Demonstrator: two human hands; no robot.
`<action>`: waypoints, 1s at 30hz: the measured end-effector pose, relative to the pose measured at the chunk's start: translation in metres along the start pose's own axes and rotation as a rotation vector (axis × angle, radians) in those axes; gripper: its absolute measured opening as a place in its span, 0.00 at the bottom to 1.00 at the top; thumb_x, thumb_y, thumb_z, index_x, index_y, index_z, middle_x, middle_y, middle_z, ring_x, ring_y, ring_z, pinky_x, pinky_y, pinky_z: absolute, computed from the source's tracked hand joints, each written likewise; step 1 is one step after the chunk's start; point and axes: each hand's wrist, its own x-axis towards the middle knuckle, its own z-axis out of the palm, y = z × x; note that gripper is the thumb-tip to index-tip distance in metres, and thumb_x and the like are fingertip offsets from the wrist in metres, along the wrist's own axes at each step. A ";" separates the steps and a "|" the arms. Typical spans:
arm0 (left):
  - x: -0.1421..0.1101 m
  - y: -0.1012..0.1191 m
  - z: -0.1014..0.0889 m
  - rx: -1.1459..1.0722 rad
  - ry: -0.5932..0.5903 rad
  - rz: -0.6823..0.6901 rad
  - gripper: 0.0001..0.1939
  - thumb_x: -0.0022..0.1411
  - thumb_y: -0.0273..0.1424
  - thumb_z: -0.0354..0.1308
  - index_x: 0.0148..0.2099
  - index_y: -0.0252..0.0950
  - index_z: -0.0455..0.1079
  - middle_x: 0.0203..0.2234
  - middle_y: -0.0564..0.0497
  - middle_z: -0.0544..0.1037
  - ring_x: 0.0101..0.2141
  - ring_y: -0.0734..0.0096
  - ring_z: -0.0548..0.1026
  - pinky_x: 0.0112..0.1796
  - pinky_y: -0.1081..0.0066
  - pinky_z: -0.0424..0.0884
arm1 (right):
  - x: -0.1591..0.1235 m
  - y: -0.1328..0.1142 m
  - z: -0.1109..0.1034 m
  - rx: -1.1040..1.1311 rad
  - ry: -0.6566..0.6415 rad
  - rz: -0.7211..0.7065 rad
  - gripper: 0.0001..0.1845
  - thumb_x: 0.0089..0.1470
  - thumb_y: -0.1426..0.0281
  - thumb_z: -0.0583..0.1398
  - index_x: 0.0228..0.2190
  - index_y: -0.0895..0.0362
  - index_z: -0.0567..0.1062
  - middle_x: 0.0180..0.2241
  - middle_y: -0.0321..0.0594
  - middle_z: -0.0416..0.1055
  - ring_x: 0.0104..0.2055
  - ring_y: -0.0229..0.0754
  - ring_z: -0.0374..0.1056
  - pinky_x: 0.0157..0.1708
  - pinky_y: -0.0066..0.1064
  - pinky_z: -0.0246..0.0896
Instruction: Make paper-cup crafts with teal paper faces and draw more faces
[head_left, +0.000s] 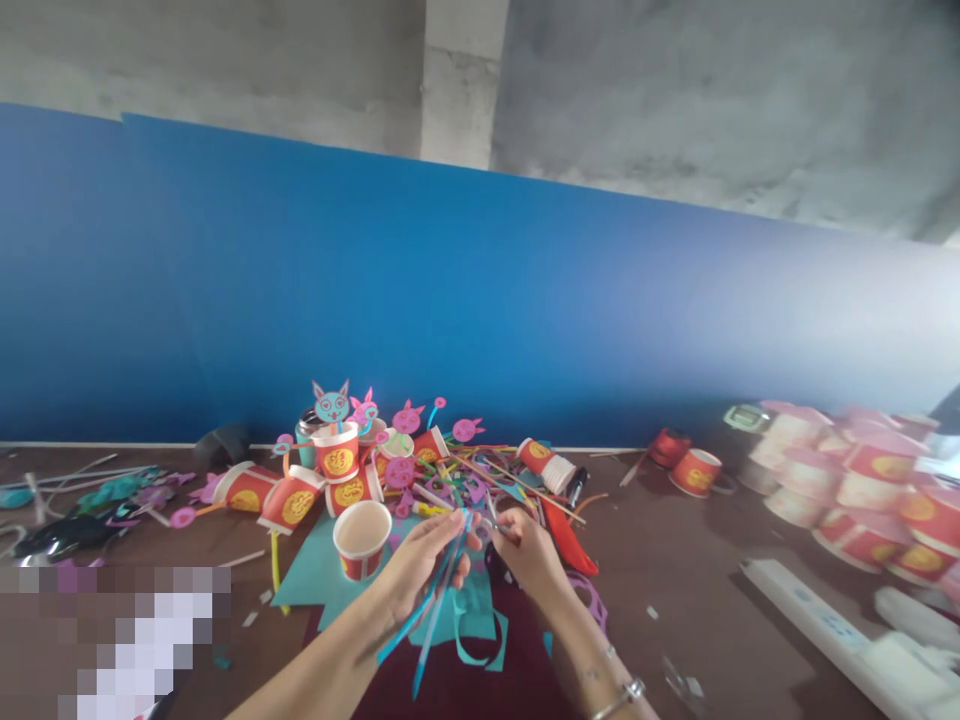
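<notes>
My left hand (429,562) is closed around two thin blue straws (427,630), whose long ends slant down toward me below the palm. Just to its right, my right hand (523,545) has its fingers pinched together near the straws' upper ends. A small shiny piece shows at those fingertips, too small to make out. Left of my hands, an upright red-and-white paper cup (362,545) stands on teal paper (307,575). Curled teal paper offcuts (480,650) lie beneath my hands.
Decorated paper cups (292,500) with pink and blue cut-out faces crowd the back. A red pouch-like item (570,540) lies right of my hands. Stacked cups (862,490) and a white power strip (810,620) occupy the right side. A blue partition (450,300) rises behind.
</notes>
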 end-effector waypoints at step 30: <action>0.004 -0.045 -0.021 1.578 0.178 0.620 0.18 0.60 0.18 0.44 0.49 0.33 0.69 0.36 0.41 0.76 0.38 0.59 0.73 0.42 0.61 0.70 | -0.028 -0.054 0.007 0.805 -0.085 0.133 0.19 0.44 0.59 0.62 0.14 0.58 0.66 0.12 0.30 0.60 0.12 0.27 0.47 0.13 0.24 0.37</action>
